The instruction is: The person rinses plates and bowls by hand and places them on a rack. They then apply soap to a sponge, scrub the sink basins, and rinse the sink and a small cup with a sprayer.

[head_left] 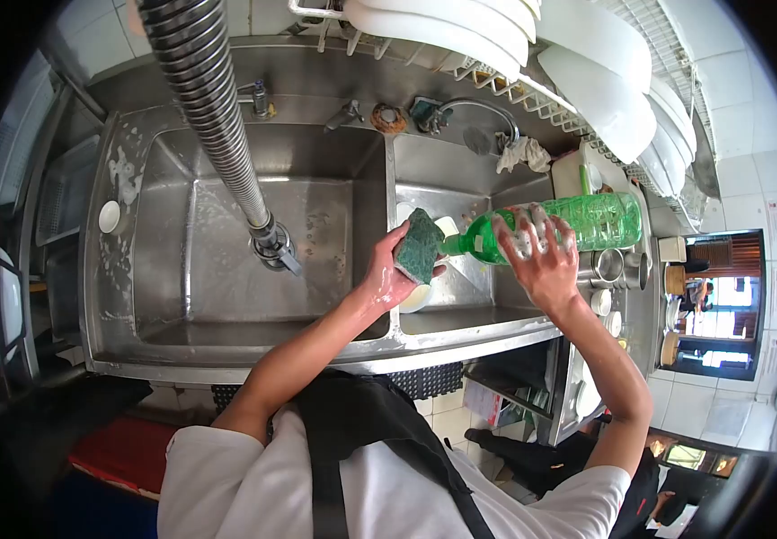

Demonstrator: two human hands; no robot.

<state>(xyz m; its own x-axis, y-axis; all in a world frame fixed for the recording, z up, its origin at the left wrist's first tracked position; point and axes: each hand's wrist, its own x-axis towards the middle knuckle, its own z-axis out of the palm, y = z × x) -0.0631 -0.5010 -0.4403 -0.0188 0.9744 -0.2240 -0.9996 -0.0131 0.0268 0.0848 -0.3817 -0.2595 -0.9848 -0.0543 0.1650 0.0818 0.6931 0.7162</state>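
White-tiled wall (737,135), dark-framed opening (714,304) with bright light (730,293), pale tiled floor (449,424)

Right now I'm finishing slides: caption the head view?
Left hand holds a sponge, right hand a green bottle, above a sink.

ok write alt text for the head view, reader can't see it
A person's left hand holds a green sponge at the neck end of a green bottle gripped by the soapy right hand over a two-basin metal sink. A ribbed metal hose hangs over the left basin, and white dishes sit in a rack.
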